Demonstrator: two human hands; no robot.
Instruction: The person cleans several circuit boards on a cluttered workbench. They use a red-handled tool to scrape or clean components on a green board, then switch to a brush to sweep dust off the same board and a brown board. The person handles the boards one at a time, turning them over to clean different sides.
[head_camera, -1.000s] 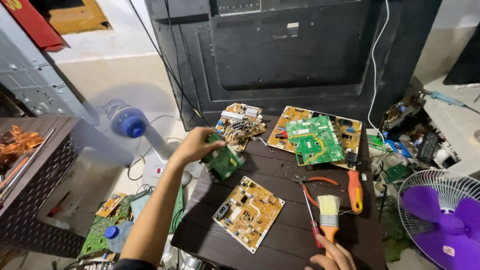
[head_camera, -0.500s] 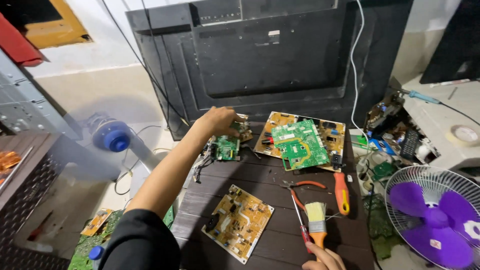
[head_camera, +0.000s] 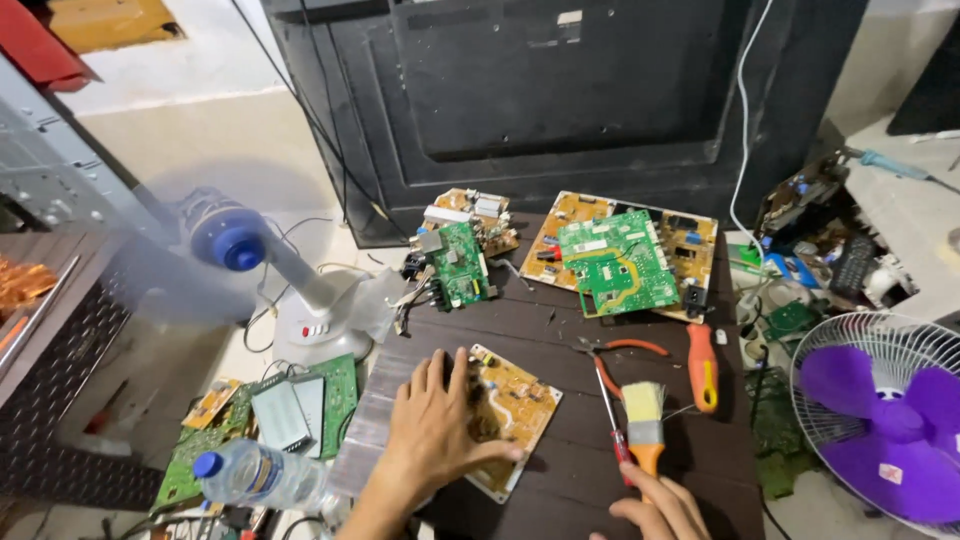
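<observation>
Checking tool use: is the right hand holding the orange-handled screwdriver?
No, the right hand grips the paintbrush; the screwdriver lies apart.

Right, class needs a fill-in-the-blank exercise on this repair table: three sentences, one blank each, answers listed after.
1. The left hand lies flat on a ____-coloured circuit board.
2. The right hand holds a brush with an ____ handle.
3. The standing fan right of the dark table has ____ blades.

Missing words: tan; orange; purple.
</observation>
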